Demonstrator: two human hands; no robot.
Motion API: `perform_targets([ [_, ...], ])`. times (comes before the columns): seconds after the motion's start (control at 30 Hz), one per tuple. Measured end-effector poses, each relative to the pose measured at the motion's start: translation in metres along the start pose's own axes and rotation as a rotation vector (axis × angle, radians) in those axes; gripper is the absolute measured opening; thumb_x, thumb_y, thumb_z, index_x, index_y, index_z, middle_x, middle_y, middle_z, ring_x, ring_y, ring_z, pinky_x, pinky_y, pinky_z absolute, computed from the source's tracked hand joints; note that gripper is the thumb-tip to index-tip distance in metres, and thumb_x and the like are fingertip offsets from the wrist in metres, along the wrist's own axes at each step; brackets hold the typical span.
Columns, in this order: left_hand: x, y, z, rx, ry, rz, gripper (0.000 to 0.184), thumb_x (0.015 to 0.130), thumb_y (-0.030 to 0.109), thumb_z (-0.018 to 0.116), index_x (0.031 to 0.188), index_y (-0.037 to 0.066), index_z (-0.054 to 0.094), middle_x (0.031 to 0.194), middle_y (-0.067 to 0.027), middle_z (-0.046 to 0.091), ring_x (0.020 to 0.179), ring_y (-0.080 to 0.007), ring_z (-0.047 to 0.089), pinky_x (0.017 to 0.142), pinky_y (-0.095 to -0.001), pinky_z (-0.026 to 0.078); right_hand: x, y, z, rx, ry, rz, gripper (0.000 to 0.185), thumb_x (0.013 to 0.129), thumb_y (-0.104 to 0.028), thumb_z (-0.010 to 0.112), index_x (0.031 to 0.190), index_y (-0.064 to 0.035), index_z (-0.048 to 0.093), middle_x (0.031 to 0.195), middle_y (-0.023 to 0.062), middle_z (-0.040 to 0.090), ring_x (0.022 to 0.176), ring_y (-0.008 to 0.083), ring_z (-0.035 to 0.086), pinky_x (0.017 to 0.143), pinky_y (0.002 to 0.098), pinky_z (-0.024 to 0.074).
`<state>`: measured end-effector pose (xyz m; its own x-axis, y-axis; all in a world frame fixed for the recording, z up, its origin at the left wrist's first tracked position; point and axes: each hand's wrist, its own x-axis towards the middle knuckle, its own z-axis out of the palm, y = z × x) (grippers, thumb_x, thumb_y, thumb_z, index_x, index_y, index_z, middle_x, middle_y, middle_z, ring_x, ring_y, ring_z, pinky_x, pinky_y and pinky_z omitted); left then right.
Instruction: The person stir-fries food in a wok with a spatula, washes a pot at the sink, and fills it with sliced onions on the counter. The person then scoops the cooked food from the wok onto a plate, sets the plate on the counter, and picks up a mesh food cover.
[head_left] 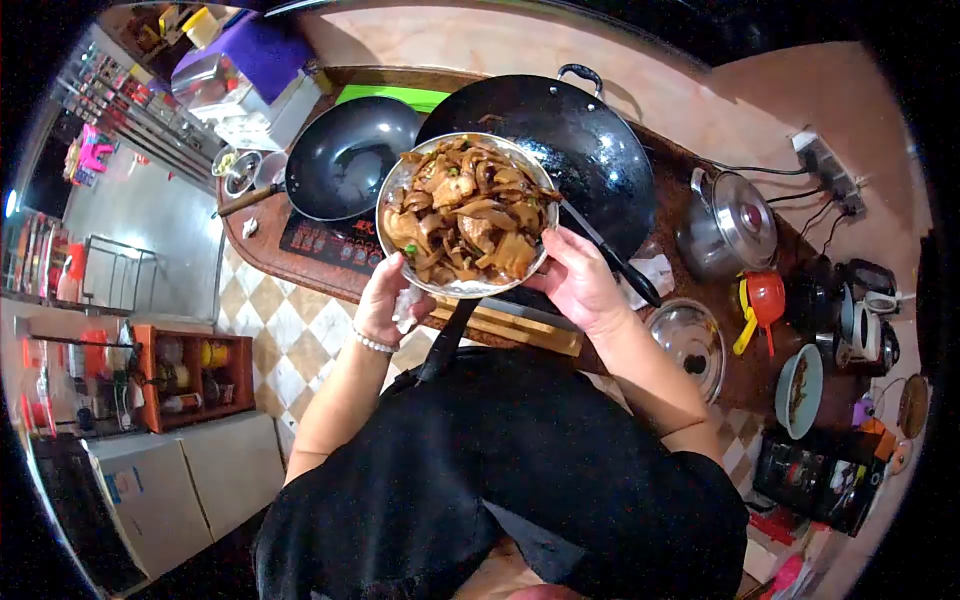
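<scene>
Between my two hands is a round plate (388,212) heaped with brown sliced food (465,215), held up over the front of the counter. My left hand (385,303) grips its lower left rim, with a crumpled white tissue (408,308) against the fingers and a beaded bracelet at the wrist. My right hand (577,275) grips the lower right rim. Behind the plate lies a large black wok (610,165), partly covered by it. A smaller black wok (345,160) with a wooden handle is to the left.
On the right are a lidded steel pot (725,225), a glass lid (690,345), a red strainer (765,298) and a light blue bowl (799,392). A black-handled utensil (635,278) leans across the large wok's edge. A wooden shelf unit (195,375) stands lower left.
</scene>
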<state>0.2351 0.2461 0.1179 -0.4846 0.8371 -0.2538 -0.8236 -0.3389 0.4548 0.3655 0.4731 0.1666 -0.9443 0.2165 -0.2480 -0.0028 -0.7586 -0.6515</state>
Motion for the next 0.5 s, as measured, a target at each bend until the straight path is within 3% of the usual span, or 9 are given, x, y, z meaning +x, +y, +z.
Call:
perform_targets([
  [0.07, -0.002, 0.004, 0.0, 0.033, 0.026, -0.016, 0.046, 0.083, 0.031, 0.06, 0.119, 0.006, 0.048, 0.096, -0.0098, 0.063, 0.056, -0.0129, 0.053, 0.037, -0.0207, 0.039, 0.002, 0.0, -0.006, -0.058, -0.034, 0.005, 0.027, 0.093, -0.019, 0.048, 0.115, -0.0039, 0.052, 0.105, 0.0069, 0.061, 0.089, 0.0167, 0.063, 0.073, 0.0339, 0.0558],
  [0.13, -0.002, 0.008, 0.0, 0.103, 0.065, -0.031, 0.046, 0.082, 0.031, 0.06, 0.116, 0.002, 0.05, 0.094, -0.0121, 0.063, 0.044, -0.0151, 0.05, 0.036, -0.0211, 0.042, 0.002, -0.004, -0.004, -0.074, -0.039, 0.009, 0.028, 0.094, -0.02, 0.047, 0.116, -0.0045, 0.051, 0.106, 0.0066, 0.061, 0.089, 0.0161, 0.062, 0.073, 0.033, 0.0558],
  [0.23, -0.002, 0.01, -0.002, 0.127, 0.072, -0.036, 0.044, 0.082, 0.029, 0.06, 0.115, 0.002, 0.05, 0.092, -0.0127, 0.064, 0.043, -0.0152, 0.051, 0.036, -0.0217, 0.041, 0.0, -0.007, -0.004, -0.106, -0.055, 0.02, 0.029, 0.095, -0.022, 0.046, 0.118, -0.0058, 0.051, 0.108, 0.0056, 0.06, 0.091, 0.0152, 0.061, 0.073, 0.0323, 0.0553],
  [0.27, -0.002, 0.012, -0.012, 0.041, -0.016, -0.087, 0.042, 0.082, 0.016, 0.06, 0.119, 0.004, 0.045, 0.097, -0.0112, 0.063, 0.05, -0.0137, 0.052, 0.035, -0.0204, 0.038, -0.001, -0.008, -0.005, -0.121, -0.067, 0.027, 0.029, 0.095, -0.022, 0.046, 0.119, -0.0064, 0.05, 0.109, 0.005, 0.059, 0.093, 0.0149, 0.06, 0.074, 0.0325, 0.0547],
  [0.5, -0.006, 0.012, -0.009, -0.037, -0.031, -0.092, 0.041, 0.082, 0.014, 0.058, 0.119, 0.0, 0.046, 0.097, -0.0131, 0.063, 0.047, -0.0143, 0.051, 0.036, -0.0206, 0.041, -0.001, -0.012, -0.008, -0.107, -0.132, 0.058, 0.032, 0.095, -0.023, 0.048, 0.121, -0.0054, 0.05, 0.113, 0.0033, 0.058, 0.098, 0.0153, 0.058, 0.078, 0.0321, 0.0509],
])
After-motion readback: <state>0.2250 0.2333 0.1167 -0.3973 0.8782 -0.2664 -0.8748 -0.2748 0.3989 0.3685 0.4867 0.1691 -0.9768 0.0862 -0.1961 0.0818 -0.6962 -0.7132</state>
